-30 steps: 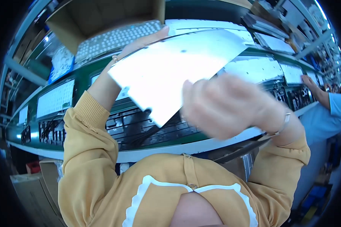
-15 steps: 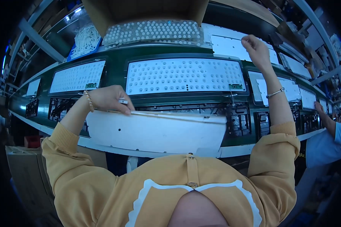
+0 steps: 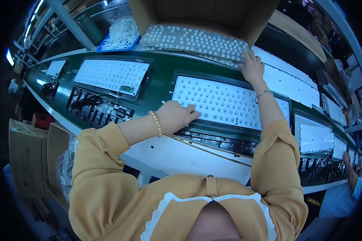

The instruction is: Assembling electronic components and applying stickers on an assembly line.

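Note:
My left hand [image 3: 176, 116] is closed, a slim white tool [image 3: 163, 103] showing at its back; its fingertips rest at the left front edge of a keyboard [image 3: 219, 100]. A white sheet with domes covers that keyboard. Farther off, my right hand [image 3: 252, 68] pinches the right end of the piled translucent rubber dome sheets [image 3: 197, 42], which lie at the mouth of a cardboard box [image 3: 205, 14]. Close to my body lies a white plate [image 3: 189, 154] with small holes, partly under my left forearm.
Another keyboard [image 3: 110, 74] with a small green circuit board lies at left, a black key frame [image 3: 98, 106] before it. A blue tray [image 3: 118, 46] holds white plastic pieces. White plates [image 3: 289, 82] are stacked at right. A co-worker's hand [image 3: 347, 158] is at far right.
My right hand has come from above the white plates to the end of the dome sheets. My left hand has moved from the white plate onto the keyboard's edge. The view has turned.

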`<state>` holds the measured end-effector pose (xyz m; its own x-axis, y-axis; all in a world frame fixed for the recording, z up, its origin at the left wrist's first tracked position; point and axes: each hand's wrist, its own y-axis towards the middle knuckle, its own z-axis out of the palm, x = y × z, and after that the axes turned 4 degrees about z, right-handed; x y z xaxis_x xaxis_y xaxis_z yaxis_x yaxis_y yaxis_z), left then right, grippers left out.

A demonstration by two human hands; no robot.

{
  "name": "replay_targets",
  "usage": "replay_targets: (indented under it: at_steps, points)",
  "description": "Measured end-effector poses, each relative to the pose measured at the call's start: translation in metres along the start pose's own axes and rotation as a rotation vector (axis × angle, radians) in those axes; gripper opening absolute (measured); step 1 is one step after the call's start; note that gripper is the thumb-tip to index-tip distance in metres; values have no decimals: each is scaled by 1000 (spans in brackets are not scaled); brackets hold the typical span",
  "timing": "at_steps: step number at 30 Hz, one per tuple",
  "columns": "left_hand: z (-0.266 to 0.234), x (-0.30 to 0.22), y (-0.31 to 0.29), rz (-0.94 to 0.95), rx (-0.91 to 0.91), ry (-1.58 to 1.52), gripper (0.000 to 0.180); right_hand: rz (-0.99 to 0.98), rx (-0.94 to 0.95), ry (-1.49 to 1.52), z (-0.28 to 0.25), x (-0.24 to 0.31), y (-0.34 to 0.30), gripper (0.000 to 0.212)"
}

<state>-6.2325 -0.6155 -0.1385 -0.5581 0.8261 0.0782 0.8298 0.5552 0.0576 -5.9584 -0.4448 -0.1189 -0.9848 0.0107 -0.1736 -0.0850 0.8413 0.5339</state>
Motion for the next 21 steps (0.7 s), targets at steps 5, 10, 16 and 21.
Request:
replay_targets:
  at_steps: [5, 10, 16, 21]
  points:
    - [-2, 40, -6, 14, 54, 8, 29, -231, -246, 120, 1, 10, 40, 13]
    - [-16, 71, -11, -87, 205, 64, 34, -104, -185, 422, -43, 10, 53, 11]
    - [-96, 93, 36, -352, -588, 115, 47, -418, -535, 536, -103, 38, 27, 5]
    - [-112, 109, 67, -96, -891, 278, 21, -486, -727, 646, -126, 37, 4, 34]
